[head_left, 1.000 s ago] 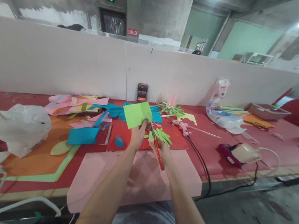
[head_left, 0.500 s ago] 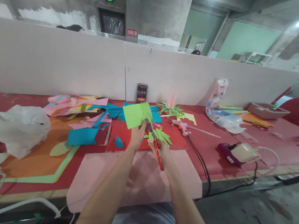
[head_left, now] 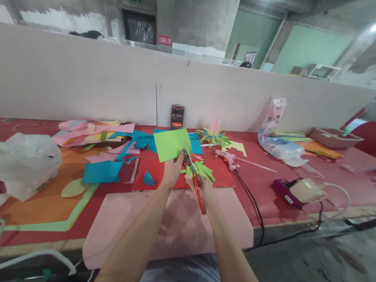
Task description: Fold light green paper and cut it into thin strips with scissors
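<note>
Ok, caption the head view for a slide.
Left hand holds green paper while right hand works red-handled scissors at its edge, above a red sheet.

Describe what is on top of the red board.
Green strips and a blue scrap lie on the red board. The left hand, right hand and scissors hide the part beneath them.

Sheet (head_left: pixel 170 145) hides the left hand's (head_left: pixel 173 169) fingers; the right hand (head_left: pixel 203 187) partly covers the scissors (head_left: pixel 199 194). Beyond the left hand, a dark object (head_left: pixel 177 116) is pixelated. Far left of it, a bag (head_left: pixel 27 161) is cut off.
</note>
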### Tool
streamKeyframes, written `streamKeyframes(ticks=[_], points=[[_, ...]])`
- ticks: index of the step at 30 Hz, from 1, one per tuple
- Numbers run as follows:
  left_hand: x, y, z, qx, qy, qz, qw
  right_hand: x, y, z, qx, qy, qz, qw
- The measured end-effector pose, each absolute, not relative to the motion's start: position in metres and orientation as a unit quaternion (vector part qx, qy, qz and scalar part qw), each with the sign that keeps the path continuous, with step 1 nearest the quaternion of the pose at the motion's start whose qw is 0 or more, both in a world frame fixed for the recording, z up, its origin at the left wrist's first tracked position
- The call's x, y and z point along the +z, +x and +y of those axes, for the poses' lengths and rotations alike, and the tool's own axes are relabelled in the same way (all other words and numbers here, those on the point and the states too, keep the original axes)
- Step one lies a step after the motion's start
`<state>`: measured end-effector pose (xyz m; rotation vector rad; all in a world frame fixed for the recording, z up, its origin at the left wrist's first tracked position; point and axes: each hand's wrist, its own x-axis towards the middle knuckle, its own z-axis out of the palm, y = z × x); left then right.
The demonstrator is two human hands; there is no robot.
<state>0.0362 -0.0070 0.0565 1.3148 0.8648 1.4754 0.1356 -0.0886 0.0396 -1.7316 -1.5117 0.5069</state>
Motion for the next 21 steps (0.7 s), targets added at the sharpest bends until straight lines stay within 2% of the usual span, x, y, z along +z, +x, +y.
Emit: streamKeyframes(ticks=[21], points=[[0.0567,0.0347,-0.0032,0.600,0.550,0.298,0.499,0.0389,0.1372,-0.0844,0.181,-0.677,-0.604,0.378]])
